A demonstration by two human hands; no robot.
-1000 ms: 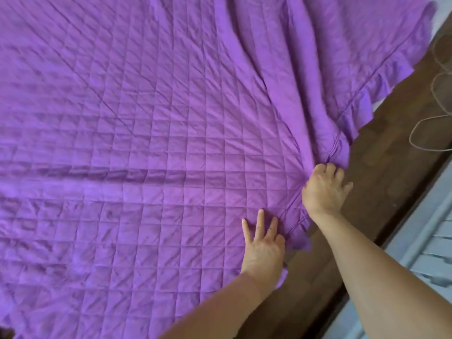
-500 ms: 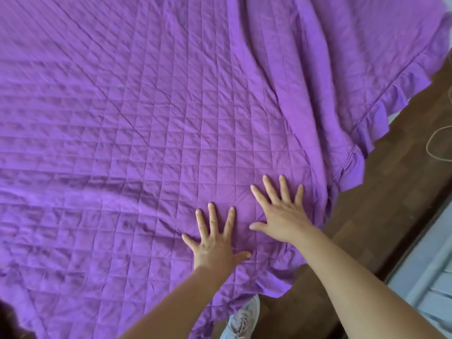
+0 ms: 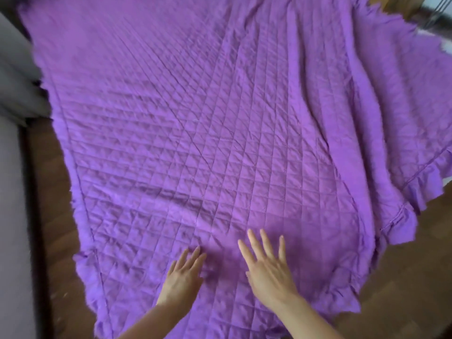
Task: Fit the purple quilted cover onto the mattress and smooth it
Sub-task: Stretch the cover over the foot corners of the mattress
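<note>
The cover (image 3: 220, 118) lies spread out, with floor (image 3: 403, 289) (brown wood) on both sides. Left hand (image 3: 182, 281) and right hand (image 3: 269, 272) rest flat on its near end, each grip wide, holding nothing.

Mattress is buried entirely under the purple quilted cover (image 3: 220, 143). The cover's far and near edges run out of view, top and bottom. The forearms behind my left hand (image 3: 182, 277) and right hand (image 3: 269, 272) are cut off below. The grey shape (image 3: 14, 167) off the cover's left edge is smeared, can't tell what it is.
</note>
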